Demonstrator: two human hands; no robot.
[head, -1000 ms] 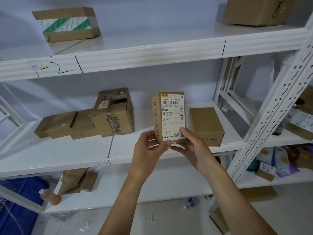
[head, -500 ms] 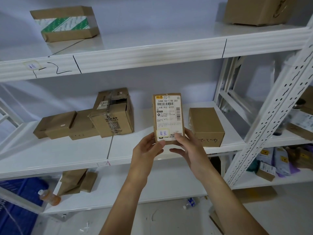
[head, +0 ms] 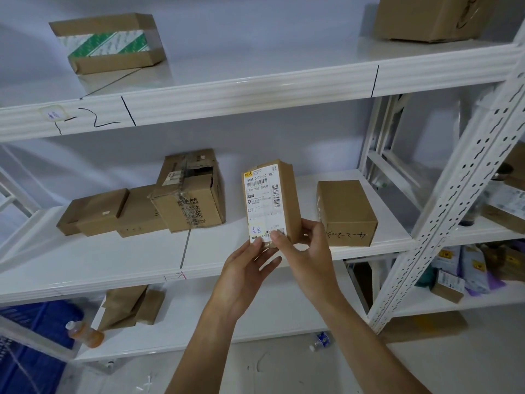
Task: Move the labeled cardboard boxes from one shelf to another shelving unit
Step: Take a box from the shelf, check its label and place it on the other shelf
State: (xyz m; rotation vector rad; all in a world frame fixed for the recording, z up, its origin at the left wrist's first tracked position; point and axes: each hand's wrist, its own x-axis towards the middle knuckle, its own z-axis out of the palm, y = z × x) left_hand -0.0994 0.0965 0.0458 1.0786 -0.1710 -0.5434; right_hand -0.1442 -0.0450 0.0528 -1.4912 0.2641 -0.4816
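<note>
White shelving (head: 255,89) filled the view; the labeled box (head: 268,200) stood upright in front of the middle shelf (head: 113,260), long axis twelve-to-six; left hand (head: 244,277) and right hand (head: 308,257) pinched its bottom end, the box rising toward twelve from both grips, a plain box (head: 346,211) near at three.

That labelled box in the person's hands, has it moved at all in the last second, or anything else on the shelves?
The labelled box has turned: its brown side now shows on the right of the label, where a second ago it showed on the left. The left hand and right hand still grip its bottom end. The plain box beside it and the other boxes stayed put.
</note>
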